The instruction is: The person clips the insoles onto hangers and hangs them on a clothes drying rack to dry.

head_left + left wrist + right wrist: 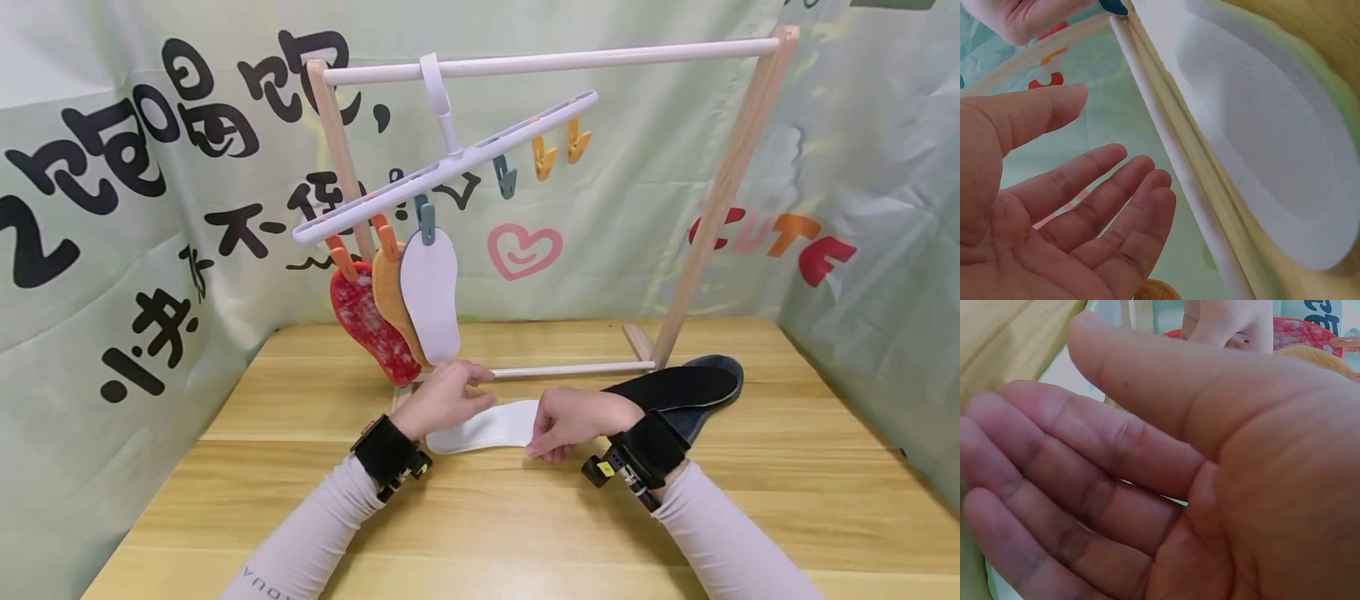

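A white insole (pixel 486 427) lies flat on the table; the left wrist view shows a pale green edge along this insole (pixel 1272 125). My left hand (pixel 452 395) hovers over its left end, and in its wrist view the fingers (pixel 1085 215) are relaxed, with nothing in the palm. At the right end is my right hand (pixel 573 421), its thumb tip by the front edge. The right wrist view has the thumb and the loosely bent fingers (pixel 1094 494) apart, with part of the insole hidden behind them.
A wooden rack (pixel 720 200) carries a tilted white clip hanger (pixel 450 162). Clipped at its left are red (pixel 371 321), tan (pixel 390 287) and white insoles (pixel 430 296); several other clips dangle at right. Black (pixel 675 390) and dark blue insoles (pixel 726 367) overlap on the table's right.
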`<control>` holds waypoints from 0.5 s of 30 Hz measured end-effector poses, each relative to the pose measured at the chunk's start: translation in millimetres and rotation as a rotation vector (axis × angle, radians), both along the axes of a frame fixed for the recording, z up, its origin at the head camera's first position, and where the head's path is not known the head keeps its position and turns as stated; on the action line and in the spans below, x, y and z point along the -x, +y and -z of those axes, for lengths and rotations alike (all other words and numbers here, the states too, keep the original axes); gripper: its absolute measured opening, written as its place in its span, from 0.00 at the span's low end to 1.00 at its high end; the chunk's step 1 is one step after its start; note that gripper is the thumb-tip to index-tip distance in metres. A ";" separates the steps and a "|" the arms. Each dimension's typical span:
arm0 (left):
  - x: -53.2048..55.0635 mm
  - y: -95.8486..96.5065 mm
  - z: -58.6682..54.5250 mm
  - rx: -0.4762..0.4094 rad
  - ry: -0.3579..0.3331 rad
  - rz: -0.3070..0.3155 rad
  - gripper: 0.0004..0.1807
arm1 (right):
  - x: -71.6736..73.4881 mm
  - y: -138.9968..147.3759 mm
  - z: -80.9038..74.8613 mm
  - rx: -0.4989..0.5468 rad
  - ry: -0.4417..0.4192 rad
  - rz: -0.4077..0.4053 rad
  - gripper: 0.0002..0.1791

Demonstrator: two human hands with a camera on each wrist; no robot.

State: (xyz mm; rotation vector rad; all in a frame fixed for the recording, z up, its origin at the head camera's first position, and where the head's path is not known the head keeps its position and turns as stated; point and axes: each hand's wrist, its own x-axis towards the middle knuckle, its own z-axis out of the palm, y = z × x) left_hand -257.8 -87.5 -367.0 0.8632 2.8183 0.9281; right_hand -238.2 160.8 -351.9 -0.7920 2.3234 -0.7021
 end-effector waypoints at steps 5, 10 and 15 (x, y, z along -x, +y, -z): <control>0.4 2.7 2.6 0.023 0.000 0.011 0.22 | 0.6 -0.3 3.3 -0.001 -0.003 0.015 0.16; -1.4 4.3 5.6 0.035 0.011 0.030 0.22 | 1.5 0.2 5.5 0.003 0.000 0.017 0.17; -1.9 4.2 7.8 0.054 0.018 0.051 0.22 | 3.1 0.1 5.7 0.004 0.007 0.013 0.17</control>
